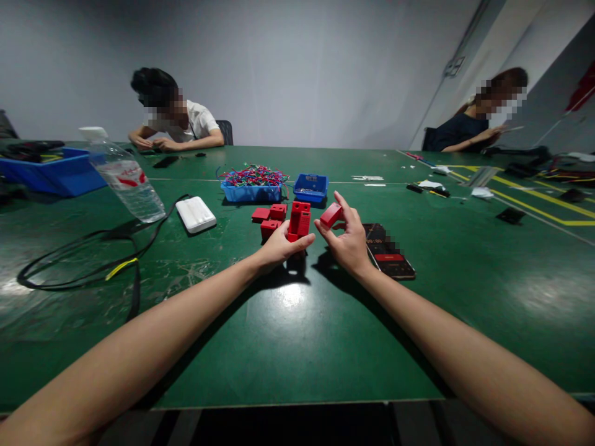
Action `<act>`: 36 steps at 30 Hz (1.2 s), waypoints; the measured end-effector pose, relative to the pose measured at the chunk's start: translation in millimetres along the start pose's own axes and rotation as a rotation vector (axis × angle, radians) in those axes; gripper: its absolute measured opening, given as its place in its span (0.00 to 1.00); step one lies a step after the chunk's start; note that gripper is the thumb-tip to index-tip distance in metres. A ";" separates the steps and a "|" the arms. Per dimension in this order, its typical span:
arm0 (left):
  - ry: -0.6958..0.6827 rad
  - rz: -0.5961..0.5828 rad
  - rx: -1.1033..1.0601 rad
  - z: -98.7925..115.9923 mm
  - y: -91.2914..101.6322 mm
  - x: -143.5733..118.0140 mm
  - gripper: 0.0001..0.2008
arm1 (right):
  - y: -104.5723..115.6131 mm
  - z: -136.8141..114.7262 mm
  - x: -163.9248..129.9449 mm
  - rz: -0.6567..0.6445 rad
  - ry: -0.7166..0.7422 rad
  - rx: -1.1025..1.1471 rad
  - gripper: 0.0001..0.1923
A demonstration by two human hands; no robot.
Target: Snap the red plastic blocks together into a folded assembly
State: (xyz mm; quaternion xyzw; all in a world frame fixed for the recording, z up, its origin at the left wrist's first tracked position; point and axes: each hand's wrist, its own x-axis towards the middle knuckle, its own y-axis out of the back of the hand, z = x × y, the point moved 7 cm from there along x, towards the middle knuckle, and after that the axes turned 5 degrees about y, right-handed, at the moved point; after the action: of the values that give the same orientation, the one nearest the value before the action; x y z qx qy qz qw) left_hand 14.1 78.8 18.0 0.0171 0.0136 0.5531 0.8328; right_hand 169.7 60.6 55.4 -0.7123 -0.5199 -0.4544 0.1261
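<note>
Left hand (279, 246) clamped on tall red block (300, 220), upright, at table centre. Right hand (348, 241) pinching small red cap (331, 215) at 3 o'clock of block, close but apart. Block's base hidden behind left fingers; cap underside not visible. Loose red pieces (270, 221) at 9 o'clock of block, on green table (297, 334). Phone (389, 253) at 3 o'clock of right hand, partly covered by wrist, screen blurred. Blue tray of coloured wires (251, 184) and small blue bin (311, 188) at 12. White pack (196, 214), bottle (123, 175), black cable (79, 260) toward 9–10. Two seated people at far edge.
</note>
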 end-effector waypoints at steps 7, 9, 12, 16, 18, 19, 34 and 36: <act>-0.009 0.008 0.027 -2.3 0.8 1.3 0.36 | 2.4 -5.0 -1.6 0.077 0.079 -0.005 0.31; 0.002 0.017 0.044 -2.5 0.7 1.4 0.35 | 5.4 -12.1 -2.6 0.102 0.157 -0.016 0.27; 0.000 -0.017 0.079 -4.0 -1.4 2.8 0.33 | 6.8 -30.8 -6.1 0.064 0.333 -0.009 0.27; -0.031 -0.077 0.117 -12.9 -2.7 8.1 0.32 | 1.3 -52.9 -13.3 -0.058 0.495 0.010 0.31; -0.113 -0.066 0.108 -12.4 -1.3 9.8 0.29 | -3.1 -58.6 -16.0 -0.106 0.536 -0.014 0.31; -0.145 -0.074 0.104 -11.8 -1.8 9.9 0.28 | -5.4 -59.8 -16.8 -0.125 0.545 -0.030 0.31; -0.155 -0.050 0.191 1.9 -6.0 3.0 0.30 | -8.8 -47.8 -10.4 -0.148 0.400 -0.111 0.24; -0.141 -0.055 0.179 0.6 -7.0 3.3 0.30 | -9.0 -47.6 -10.2 -0.159 0.399 -0.119 0.25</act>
State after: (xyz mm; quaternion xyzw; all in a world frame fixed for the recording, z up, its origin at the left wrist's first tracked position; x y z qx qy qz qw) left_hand 21.9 79.2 18.3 0.1299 0.0049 0.5242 0.8416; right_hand 136.9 27.0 71.3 -0.5710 -0.5115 -0.6247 0.1482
